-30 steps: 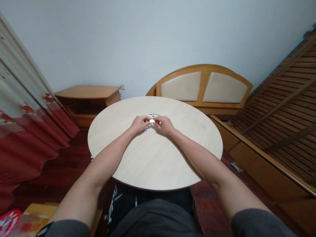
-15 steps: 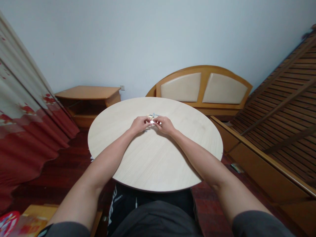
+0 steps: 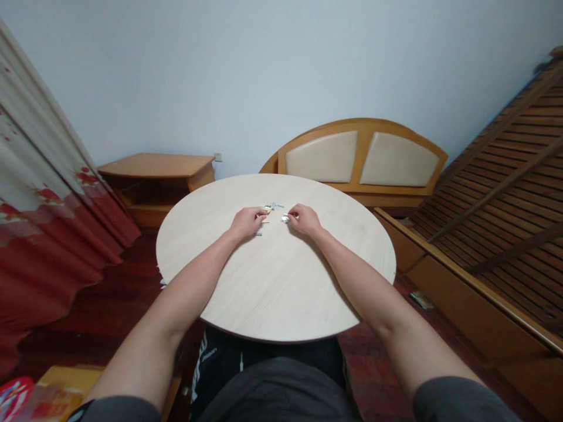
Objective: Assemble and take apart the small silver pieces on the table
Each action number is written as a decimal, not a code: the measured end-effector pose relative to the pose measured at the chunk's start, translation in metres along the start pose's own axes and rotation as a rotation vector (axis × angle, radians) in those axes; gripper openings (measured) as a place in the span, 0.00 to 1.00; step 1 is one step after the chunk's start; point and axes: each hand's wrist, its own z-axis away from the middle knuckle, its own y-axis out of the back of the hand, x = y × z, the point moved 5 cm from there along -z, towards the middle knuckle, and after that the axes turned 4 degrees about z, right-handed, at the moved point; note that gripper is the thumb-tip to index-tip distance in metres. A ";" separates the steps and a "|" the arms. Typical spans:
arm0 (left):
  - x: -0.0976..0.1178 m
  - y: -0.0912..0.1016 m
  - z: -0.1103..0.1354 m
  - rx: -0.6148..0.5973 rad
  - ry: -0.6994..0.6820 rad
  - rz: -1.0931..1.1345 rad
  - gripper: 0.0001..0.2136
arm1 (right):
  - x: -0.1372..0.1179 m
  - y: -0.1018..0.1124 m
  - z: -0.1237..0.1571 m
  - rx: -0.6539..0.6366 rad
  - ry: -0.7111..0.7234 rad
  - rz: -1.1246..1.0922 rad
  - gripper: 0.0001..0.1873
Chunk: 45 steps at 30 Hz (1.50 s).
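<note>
My left hand (image 3: pixel 248 222) rests low over the table, its thumb and fingers pinched together. A thin tan stick (image 3: pixel 265 222) pokes out by the fingertips; whether it is held or lies beneath them is hard to see. To the right, my right hand (image 3: pixel 307 220) pinches a small white piece (image 3: pixel 285 219), whose exact kind is too small to tell. Between and beyond the hands lie small grey pieces (image 3: pixel 277 206) and a tan and dark piece (image 3: pixel 267 208). Another short grey piece (image 3: pixel 258 234) sits just below my left hand.
The round pale wooden table (image 3: pixel 281 293) stands in front of my body. Behind it are a low wooden cabinet (image 3: pixel 158 165) and a padded headboard (image 3: pixel 365 152). A red and white curtain (image 3: pixel 53 205) hangs at left; wooden slats (image 3: pixel 505 193) lean at right.
My hands, close together over a white piece before, have moved apart. The right hand has gone right with the white piece, and a tan stick now shows by the left fingertips.
</note>
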 end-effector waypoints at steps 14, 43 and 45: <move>0.000 0.001 -0.001 -0.009 0.062 -0.004 0.13 | -0.021 -0.001 0.004 -0.157 0.071 0.176 0.11; -0.012 -0.010 -0.002 -0.178 0.101 -0.146 0.19 | -0.067 -0.033 -0.022 -0.266 0.337 0.313 0.24; -0.012 -0.009 -0.002 -0.177 0.101 -0.152 0.19 | -0.068 -0.033 -0.021 -0.264 0.336 0.318 0.24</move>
